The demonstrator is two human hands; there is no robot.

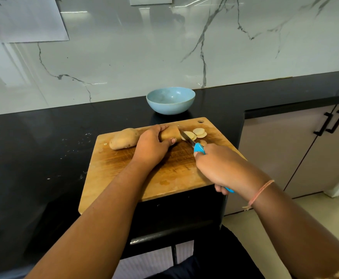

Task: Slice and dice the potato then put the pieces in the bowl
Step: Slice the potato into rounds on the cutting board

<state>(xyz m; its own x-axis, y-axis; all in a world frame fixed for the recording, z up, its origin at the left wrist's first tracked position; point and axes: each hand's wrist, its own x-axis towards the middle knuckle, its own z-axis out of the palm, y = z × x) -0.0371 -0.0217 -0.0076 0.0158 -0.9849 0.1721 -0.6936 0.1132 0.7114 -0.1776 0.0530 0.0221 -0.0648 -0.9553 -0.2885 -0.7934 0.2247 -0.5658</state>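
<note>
**Marble wall, black counter**

Straight ahead there's a glossy white marble wall (pixel 144 57) streaked with grey veins, with lights glinting off it. A sheet of paper (pixel 24 19) is stuck up at the top left, and another sheet (pixel 150 0) sits at the top edge. Below runs a black counter (pixel 34 137), dotted with pale specks. Off to the right are beige cabinet doors (pixel 281 150) with black handles (pixel 337 122), and a pale floor (pixel 313 202) beneath.
</note>
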